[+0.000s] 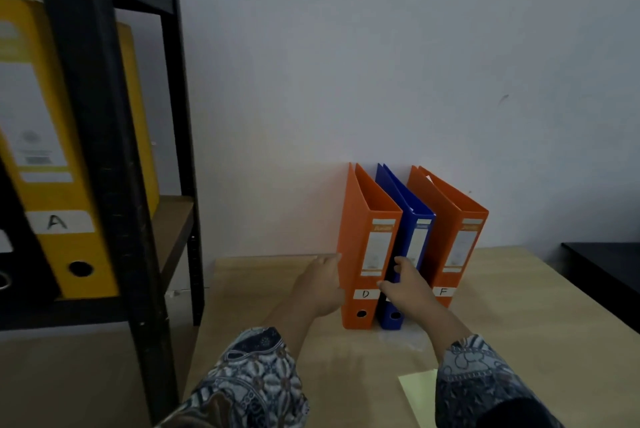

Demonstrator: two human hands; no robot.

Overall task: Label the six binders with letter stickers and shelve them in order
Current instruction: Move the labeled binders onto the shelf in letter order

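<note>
Black metal shelving unit (114, 150), far left: one tall yellow lever-arch binder (65, 185) is shelved upright, slightly tilted, its spine marked "A" on a white sticker. A second yellow binder (136, 108) is seen behind the upright post; its label is hidden. A dark spine at the frame's left edge is cut off and cannot be read. How many binders are shelved in all cannot be told.

Light wooden tabletop (263, 289), centre: three binders are stood in a row against the wall, touching one another.

- Orange plastic binder (363, 254), leftmost, sticker "D" low on the spine. The left hand (320, 285) is laid flat against its left cover, fingers extended; the right hand (407, 289) is set at its right side, thumb on the spine, fingers reaching into the gap beside the blue neighbour. A two-handed clasp is judged to be forming; whether it is fully closed cannot be told.
- Blue plastic binder (410, 244), middle; its label is covered by the right hand.
- Orange plastic binder, right (457, 244), sticker "F".

Pale yellow paper sheet (419, 389), lower right, partly under a patterned sleeve.

Status, as judged: labelling appears done; D onward is not yet shelved.
</note>
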